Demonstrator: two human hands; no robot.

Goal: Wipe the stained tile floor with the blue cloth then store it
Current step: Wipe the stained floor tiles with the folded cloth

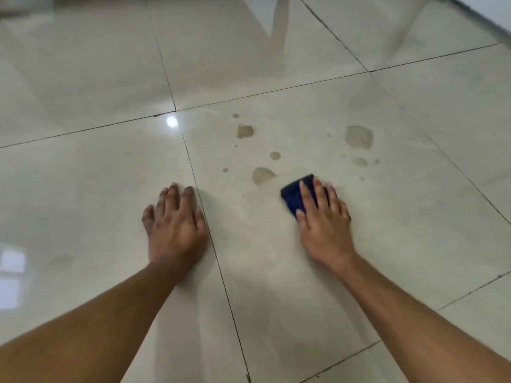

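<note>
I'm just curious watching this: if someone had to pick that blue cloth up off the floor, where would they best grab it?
Probably by the far left corner of the blue cloth, coming from above and in front. The cloth lies flat on the tile floor under the right hand, whose straight fingers cover most of it; only that end pokes out free, so it could be pinched and lifted there.

Two bare forearms, no sleeves; left grip [174, 225], right grip [323, 222] ungloved.

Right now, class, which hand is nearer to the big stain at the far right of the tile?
Right. The right hand, pressing the cloth, lies below and left of that stain; the left hand rests flat much farther left.
</note>
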